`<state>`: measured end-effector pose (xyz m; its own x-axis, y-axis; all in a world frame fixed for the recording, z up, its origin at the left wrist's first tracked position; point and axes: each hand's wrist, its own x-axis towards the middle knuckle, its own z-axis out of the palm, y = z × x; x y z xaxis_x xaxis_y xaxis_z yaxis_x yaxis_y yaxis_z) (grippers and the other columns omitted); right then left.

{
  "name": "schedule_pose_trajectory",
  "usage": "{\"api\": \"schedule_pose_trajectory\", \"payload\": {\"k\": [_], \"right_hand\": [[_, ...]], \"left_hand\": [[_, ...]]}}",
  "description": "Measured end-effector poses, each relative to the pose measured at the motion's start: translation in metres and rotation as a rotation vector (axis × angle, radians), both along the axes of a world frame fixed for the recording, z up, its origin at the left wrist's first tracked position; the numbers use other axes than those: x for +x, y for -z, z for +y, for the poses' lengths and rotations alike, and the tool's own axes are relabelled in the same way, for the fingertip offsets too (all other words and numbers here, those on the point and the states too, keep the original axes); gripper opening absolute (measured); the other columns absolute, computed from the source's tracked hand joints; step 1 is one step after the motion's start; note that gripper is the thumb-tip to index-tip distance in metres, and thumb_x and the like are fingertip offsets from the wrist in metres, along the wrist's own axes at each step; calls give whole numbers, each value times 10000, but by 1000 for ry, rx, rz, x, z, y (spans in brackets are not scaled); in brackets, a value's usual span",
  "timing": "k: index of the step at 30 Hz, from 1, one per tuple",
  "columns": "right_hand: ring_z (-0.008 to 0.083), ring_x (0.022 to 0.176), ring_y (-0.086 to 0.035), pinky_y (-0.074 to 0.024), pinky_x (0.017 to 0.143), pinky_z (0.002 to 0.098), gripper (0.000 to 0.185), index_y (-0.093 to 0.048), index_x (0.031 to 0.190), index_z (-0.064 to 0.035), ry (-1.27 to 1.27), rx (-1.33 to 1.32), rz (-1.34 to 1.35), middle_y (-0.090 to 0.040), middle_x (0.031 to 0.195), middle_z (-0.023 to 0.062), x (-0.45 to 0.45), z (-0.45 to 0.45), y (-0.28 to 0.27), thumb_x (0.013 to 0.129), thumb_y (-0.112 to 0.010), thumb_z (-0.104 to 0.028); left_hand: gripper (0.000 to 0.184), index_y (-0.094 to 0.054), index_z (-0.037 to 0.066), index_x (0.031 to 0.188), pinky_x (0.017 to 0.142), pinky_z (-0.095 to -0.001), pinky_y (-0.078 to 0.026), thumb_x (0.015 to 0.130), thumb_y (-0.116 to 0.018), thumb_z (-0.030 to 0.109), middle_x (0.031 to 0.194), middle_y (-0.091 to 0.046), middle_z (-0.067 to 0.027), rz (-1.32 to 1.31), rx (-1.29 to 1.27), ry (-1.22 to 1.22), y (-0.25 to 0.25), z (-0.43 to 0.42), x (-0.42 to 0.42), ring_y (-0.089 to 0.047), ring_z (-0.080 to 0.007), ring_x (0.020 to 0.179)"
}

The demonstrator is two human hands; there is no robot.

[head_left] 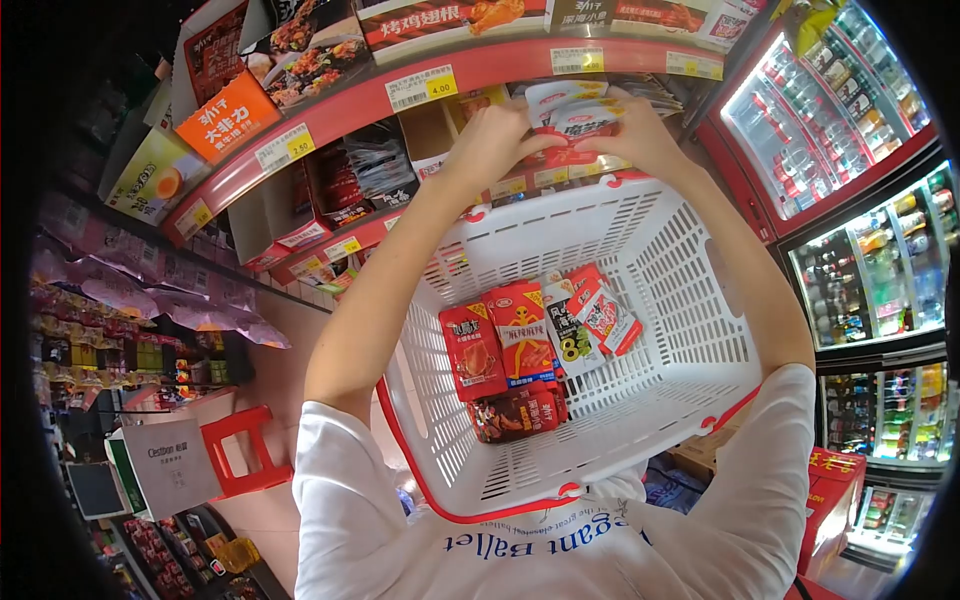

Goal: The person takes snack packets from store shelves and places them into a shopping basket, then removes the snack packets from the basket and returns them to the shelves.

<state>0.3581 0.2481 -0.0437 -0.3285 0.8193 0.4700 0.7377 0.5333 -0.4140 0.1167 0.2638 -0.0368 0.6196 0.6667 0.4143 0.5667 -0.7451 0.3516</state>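
Both arms reach forward to a snack shelf. My left hand (497, 148) and my right hand (640, 135) grip red-and-white snack packets (572, 122) between them, with fingers closed at either side. Just below the hands is a white plastic shopping basket (690, 345) with a red rim, close against my body. Inside it lie a red snack packet (472, 352), another red packet with a yellow figure (525, 335), a dark red packet (517, 412), and black-and-white and red-and-white packets (606, 318).
Red-edged shelves (350, 95) with price tags and snack boxes run across the front. Lit drink coolers (870, 250) stand at the right. On the left are a red stool (245, 450), a white carton (170, 470) and hanging snack packs (150, 255).
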Motion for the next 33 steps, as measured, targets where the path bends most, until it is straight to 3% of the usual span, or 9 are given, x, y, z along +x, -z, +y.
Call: {"api": "schedule_pose_trajectory", "payload": {"k": [4, 7, 9, 12, 20, 22, 24, 29, 33], "right_hand": [[304, 624, -582, -468, 605, 374, 571, -599, 779, 100, 72, -41, -19, -591, 957, 210, -5, 9, 18, 655, -829, -408], [288, 600, -590, -486, 605, 382, 541, -617, 889, 82, 95, 127, 33, -596, 977, 165, -14, 13, 32, 693, -808, -384], [278, 616, -601, -498, 621, 388, 520, -625, 960, 65, 80, 244, 68, -598, 986, 136, -20, 9, 31, 718, -794, -363], [253, 656, -635, -526, 662, 383, 520, -610, 1127, 14, 142, 260, -64, -592, 1024, 98, -20, 9, 28, 762, -762, -324], [260, 800, -689, -566, 682, 325, 526, -571, 1190, 26, 213, 138, 167, -584, 1145, 135, -36, 26, 30, 736, -779, -139], [276, 795, -685, -555, 692, 349, 506, -587, 1150, 29, 188, 142, 248, -592, 1127, 153, -37, 33, 39, 720, -794, -142], [292, 789, -680, -543, 701, 374, 487, -604, 1109, 31, 160, 145, 326, -599, 1109, 171, -37, 34, 41, 704, -808, -145], [365, 743, -663, -528, 676, 422, 441, -676, 893, 50, 410, -192, 25, -668, 820, 204, -31, 35, 39, 654, -851, -277], [357, 716, -667, -533, 668, 412, 423, -688, 797, 40, 417, -119, 61, -661, 704, 190, -30, 30, 42, 645, -855, -318]], "left_hand": [[476, -667, -71, 743, 571, -414, -481, 821, -714, 396, 603, -561, -233, -118, 121, 55, 27, 17, 2, -562, -416, 600], [412, -685, -60, 841, 625, -418, -504, 840, -702, 351, 780, -625, -233, -57, 37, -30, 31, 25, 3, -606, -397, 676], [358, -686, -36, 960, 713, -419, -524, 853, -691, 306, 1039, -629, -213, -170, 132, 30, 36, 29, 4, -638, -372, 807], [321, -673, -4, 1041, 790, -422, -526, 864, -679, 264, 1166, -599, -177, -220, 152, 74, 43, 34, 7, -633, -371, 898], [358, -616, -73, 1037, 795, -461, -516, 878, -662, 244, 1129, -573, -244, -191, 170, -88, 48, 40, 12, -614, -425, 924], [402, -569, -122, 1047, 794, -478, -512, 889, -645, 239, 1124, -561, -263, -162, 116, -126, 45, 38, 13, -603, -446, 925], [423, -575, -14, 1149, 774, -461, -524, 852, -700, 260, 1117, -573, -257, -242, 67, -163, 46, 38, 14, -617, -428, 922], [429, -532, 10, 1178, 762, -470, -524, 847, -695, 229, 1108, -578, -243, -224, 111, -169, 43, 32, 14, -621, -422, 912], [387, -534, 5, 1145, 727, -462, -528, 844, -690, 191, 1051, -604, -221, -327, 97, -82, 44, 36, 15, -635, -395, 876]]}}
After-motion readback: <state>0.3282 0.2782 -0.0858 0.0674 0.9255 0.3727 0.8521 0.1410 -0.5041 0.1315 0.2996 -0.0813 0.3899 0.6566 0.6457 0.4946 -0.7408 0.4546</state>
